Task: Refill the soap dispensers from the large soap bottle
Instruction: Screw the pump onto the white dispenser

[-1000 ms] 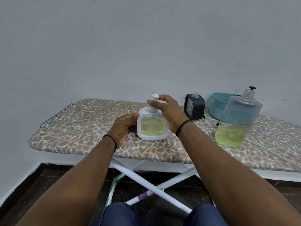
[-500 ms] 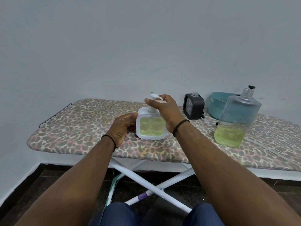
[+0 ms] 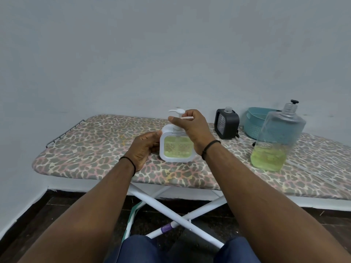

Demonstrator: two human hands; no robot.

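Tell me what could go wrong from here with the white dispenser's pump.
The right hand grips the pump of the white square dispenser full of green soap; a cross-threaded pump might leak. The left hand only steadies its side, so hard twisting could tip it. The large clear soap bottle stands uncapped near the right forearm.

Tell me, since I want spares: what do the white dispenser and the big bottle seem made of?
The white dispenser looks like matte opaque plastic around a clear window showing yellow-green soap. The large soap bottle looks like clear, glossy plastic: the teal basket shows through it. It could be glass; the view leaves that open.
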